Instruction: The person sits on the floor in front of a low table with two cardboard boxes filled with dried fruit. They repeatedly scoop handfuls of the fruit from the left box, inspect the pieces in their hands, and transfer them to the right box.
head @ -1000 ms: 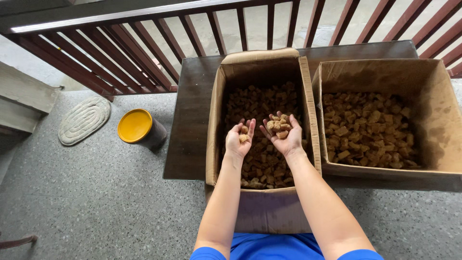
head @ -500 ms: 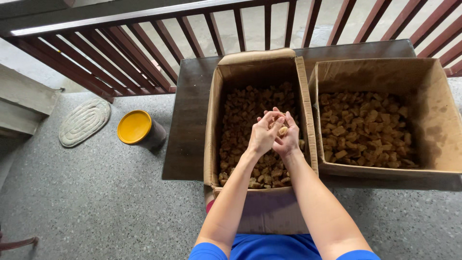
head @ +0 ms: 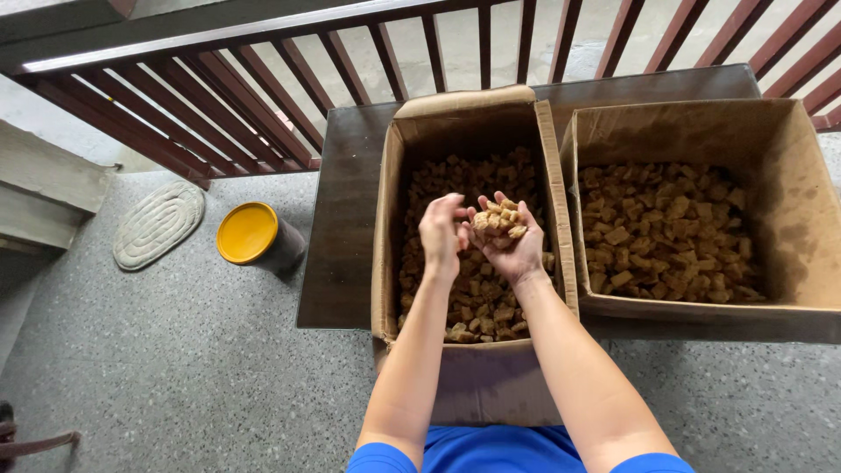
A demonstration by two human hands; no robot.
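My right hand (head: 508, 245) is cupped palm up above the left cardboard box (head: 390, 236), holding a small heap of brown chunks (head: 498, 219). My left hand (head: 441, 229) hovers just left of it, fingers curled and bent toward the heap; whether it holds any pieces I cannot tell. The left box is full of the same brown chunks (head: 477, 302). A second, wider cardboard box (head: 793, 184) stands to the right, also filled with brown chunks (head: 666, 232).
Both boxes rest on a dark low table (head: 342, 219) against a red-brown railing (head: 263, 96). On the speckled floor to the left stand a dark container with a yellow lid (head: 248, 233) and an oval mat (head: 158, 223).
The hands were apart with chunks in both, then pressed together; now they have parted again, the right holding the heap and the left drawn slightly away.
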